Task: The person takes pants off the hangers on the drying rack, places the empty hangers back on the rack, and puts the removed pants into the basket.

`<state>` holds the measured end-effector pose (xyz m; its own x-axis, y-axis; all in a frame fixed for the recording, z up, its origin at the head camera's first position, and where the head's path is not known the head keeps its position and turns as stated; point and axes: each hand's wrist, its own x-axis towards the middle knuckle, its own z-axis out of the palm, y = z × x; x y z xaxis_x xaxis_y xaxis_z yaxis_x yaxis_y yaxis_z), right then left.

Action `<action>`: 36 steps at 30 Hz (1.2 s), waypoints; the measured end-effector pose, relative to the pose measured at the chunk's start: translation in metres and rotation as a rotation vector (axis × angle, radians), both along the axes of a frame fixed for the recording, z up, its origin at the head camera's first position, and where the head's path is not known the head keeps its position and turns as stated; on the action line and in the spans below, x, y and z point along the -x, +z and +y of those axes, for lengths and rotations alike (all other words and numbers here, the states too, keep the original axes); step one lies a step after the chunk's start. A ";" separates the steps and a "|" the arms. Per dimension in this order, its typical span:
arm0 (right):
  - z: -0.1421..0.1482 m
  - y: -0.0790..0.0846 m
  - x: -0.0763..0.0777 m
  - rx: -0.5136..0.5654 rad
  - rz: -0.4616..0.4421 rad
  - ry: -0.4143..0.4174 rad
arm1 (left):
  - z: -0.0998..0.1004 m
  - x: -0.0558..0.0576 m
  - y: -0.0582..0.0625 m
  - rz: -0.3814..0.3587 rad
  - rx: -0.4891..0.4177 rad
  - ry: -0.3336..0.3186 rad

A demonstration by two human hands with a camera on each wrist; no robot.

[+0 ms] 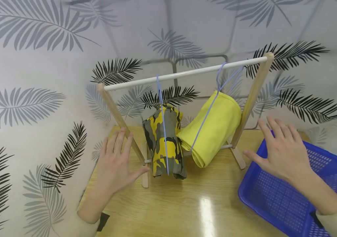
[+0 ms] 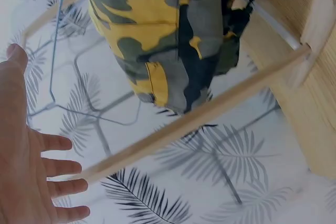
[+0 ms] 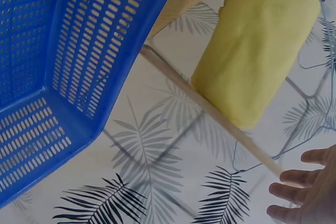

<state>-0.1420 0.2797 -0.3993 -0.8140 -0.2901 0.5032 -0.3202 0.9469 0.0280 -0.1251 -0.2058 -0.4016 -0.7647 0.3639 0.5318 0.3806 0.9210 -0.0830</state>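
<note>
Two folded cloths hang by blue wire hangers from the white rail [image 1: 192,73] of a small wooden rack. On the left is a camouflage garment [image 1: 168,144] in yellow, grey and black; on the right, a tilted plain yellow cloth [image 1: 214,128]. My left hand [image 1: 116,164], fingers spread, hovers by the rack's left post [image 2: 184,124] and holds nothing. With fingers extended, my right hand [image 1: 285,151] is above the blue basket [image 1: 246,194], right of the yellow cloth. In the right wrist view only part of that hand shows, beside the yellow cloth [image 3: 257,45].
The rack stands on a wooden table [image 1: 168,207], its right post [image 1: 252,102] close to the basket. Behind it hangs a pale curtain [image 1: 52,138] printed with grey and black leaves. The perforated basket takes up the table's right side.
</note>
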 end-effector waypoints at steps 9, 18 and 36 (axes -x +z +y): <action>0.004 0.001 0.025 0.023 0.042 0.025 | -0.020 0.018 -0.008 0.068 -0.008 0.047; 0.009 -0.002 0.049 0.051 0.065 0.003 | -0.033 0.037 -0.019 0.067 -0.016 0.099; 0.012 -0.002 0.096 0.095 -0.149 -0.150 | -0.030 0.068 -0.029 0.052 0.022 0.160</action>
<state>-0.2384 0.2916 -0.4014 -0.9117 -0.1173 0.3938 -0.1697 0.9803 -0.1008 -0.1932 -0.2354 -0.4305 -0.7854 0.2523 0.5652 0.2243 0.9671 -0.1200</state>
